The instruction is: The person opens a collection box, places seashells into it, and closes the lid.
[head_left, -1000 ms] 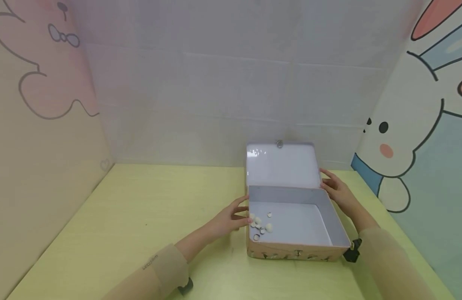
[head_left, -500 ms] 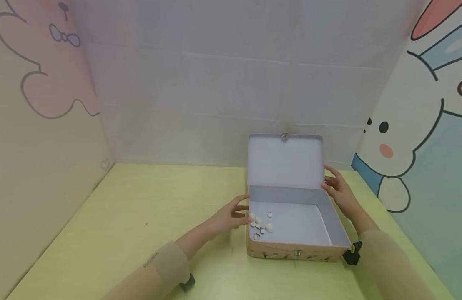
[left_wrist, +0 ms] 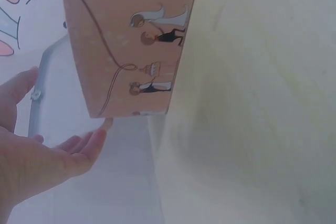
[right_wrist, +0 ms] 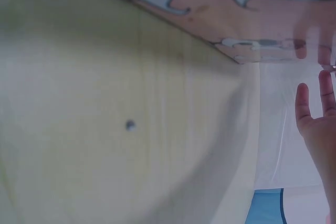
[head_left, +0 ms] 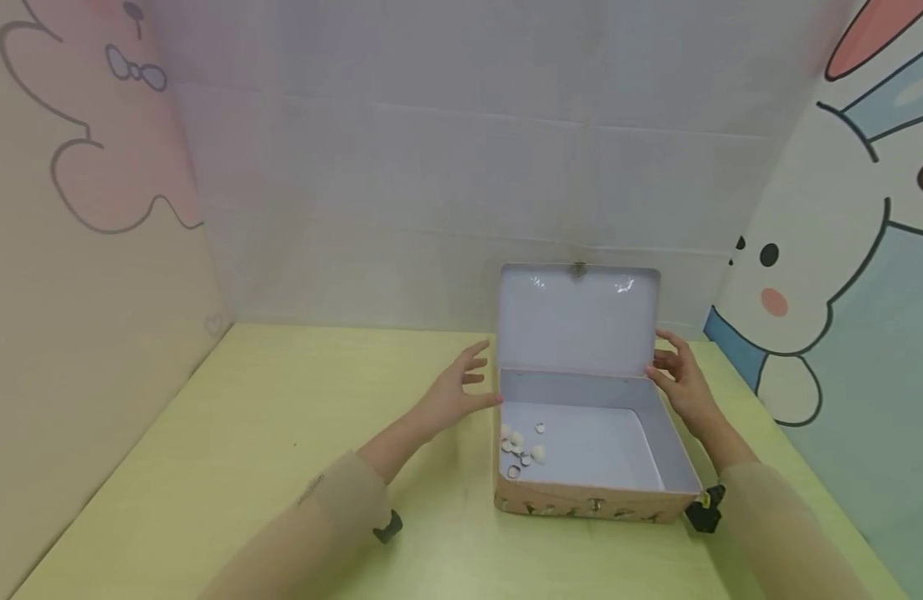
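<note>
A hinged tin box (head_left: 551,498) with printed figures on its pink outside stands on the table's right half. Its white-lined lid (head_left: 581,321) stands raised at the back. Several small pale pieces like shells (head_left: 537,454) lie inside at the left. My left hand (head_left: 452,398) is beside the box's left wall, thumb at the rim, fingers spread; the left wrist view shows the fingers (left_wrist: 94,142) near a box corner. At the rear right corner, my right hand (head_left: 685,390) touches the lid's side, fingers extended. Whether its fingertips reach behind the lid is hidden.
The yellow table (head_left: 341,400) extends left of the box. A pale sheet wall (head_left: 401,208) stands behind it, close to the lid. Printed cartoon walls rise at the left and right (head_left: 791,292). A dark spot (right_wrist: 130,125) marks the tabletop.
The lid has swung to a more upright tilt, my right hand shifting slightly right beside it. My left hand has moved back along the left wall, its fingers coming off it. The pieces stay put.
</note>
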Demonstrator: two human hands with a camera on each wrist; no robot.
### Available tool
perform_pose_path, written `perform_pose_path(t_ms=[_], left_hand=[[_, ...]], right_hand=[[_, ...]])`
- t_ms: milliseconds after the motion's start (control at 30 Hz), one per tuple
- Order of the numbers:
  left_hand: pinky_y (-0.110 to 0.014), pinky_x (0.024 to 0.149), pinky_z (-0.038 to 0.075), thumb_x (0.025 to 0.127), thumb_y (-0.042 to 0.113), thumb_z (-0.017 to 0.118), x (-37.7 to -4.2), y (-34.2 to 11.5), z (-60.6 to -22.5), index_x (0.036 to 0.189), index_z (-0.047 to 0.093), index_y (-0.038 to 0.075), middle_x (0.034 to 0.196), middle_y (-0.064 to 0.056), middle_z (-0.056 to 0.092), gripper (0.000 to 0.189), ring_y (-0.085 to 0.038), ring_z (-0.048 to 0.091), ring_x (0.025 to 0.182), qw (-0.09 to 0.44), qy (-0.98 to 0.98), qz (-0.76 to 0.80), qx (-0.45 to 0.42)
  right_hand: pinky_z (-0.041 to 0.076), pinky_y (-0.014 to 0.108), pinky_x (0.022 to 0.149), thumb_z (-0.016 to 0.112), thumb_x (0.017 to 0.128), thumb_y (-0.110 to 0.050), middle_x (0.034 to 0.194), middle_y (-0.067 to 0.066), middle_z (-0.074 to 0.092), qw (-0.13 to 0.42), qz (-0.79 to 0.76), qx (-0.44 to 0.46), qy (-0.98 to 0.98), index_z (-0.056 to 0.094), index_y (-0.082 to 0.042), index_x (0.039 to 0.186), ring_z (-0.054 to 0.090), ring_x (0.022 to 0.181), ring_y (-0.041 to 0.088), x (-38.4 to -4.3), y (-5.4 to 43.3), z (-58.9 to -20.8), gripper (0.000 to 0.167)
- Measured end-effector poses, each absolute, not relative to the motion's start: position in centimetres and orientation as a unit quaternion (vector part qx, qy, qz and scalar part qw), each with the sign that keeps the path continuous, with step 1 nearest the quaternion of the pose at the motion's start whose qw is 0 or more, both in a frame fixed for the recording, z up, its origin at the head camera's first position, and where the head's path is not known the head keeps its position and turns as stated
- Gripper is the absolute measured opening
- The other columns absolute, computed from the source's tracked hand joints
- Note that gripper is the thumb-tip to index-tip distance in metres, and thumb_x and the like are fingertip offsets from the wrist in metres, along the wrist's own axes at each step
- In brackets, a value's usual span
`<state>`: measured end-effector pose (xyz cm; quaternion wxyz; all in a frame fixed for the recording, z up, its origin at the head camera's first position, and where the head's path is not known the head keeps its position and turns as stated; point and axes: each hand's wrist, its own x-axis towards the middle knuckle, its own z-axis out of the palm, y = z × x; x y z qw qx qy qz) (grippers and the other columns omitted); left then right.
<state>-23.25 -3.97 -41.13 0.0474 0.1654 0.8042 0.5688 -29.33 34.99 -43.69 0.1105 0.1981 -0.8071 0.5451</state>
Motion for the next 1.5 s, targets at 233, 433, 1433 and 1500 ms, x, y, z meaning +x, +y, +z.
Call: perform_pose_path(t_ms=[233,433,1433,1500], left_hand=[[-0.046,0.095,0.047,0.082,0.018,0.074,-25.2,-3.7,-38.8,0.15,0.022,0.023,0.147,-0.016,0.037,0.086,-0.034,0.046,0.127,-0.034,0.81,0.558,0.176],[-0.042,0.093,0.049,0.084,0.02,0.072,-26.7,-3.6,-37.2,0.149,0.025,0.023,0.146,-0.011,0.039,0.081,-0.03,0.049,0.124,-0.086,0.823,0.529,0.19],[-0.037,0.093,0.049,0.092,0.014,0.061,-29.7,-1.9,-33.4,0.144,0.036,0.012,0.131,-0.011,0.05,0.057,-0.03,0.053,0.117,-0.145,0.842,0.474,0.21],[-0.036,0.093,0.049,0.092,0.013,0.061,-29.7,-1.9,-33.3,0.143,0.039,0.012,0.129,-0.011,0.051,0.055,-0.028,0.053,0.116,-0.149,0.843,0.474,0.206]], right_hand=[[0.044,0.006,0.08,0.052,0.093,0.003,0.107,-0.018,0.057,0.125,0.556,0.206,-0.795,0.023,-0.014,0.146,0.053,0.098,-0.002,-29.3,34.9,-43.7,0.063],[0.046,0.008,0.078,0.053,0.09,0.01,0.104,-0.015,0.06,0.14,0.588,0.211,-0.768,0.027,-0.008,0.142,0.055,0.095,0.001,-29.1,34.6,-43.7,0.061],[0.048,0.01,0.078,0.053,0.091,0.008,0.106,-0.012,0.062,0.142,0.628,0.214,-0.735,0.034,-0.014,0.137,0.057,0.096,0.003,-29.0,34.9,-44.2,0.054],[0.049,0.011,0.078,0.051,0.091,0.009,0.105,-0.01,0.062,0.144,0.64,0.219,-0.723,0.035,-0.012,0.135,0.058,0.095,0.004,-29.0,34.8,-44.2,0.051]])
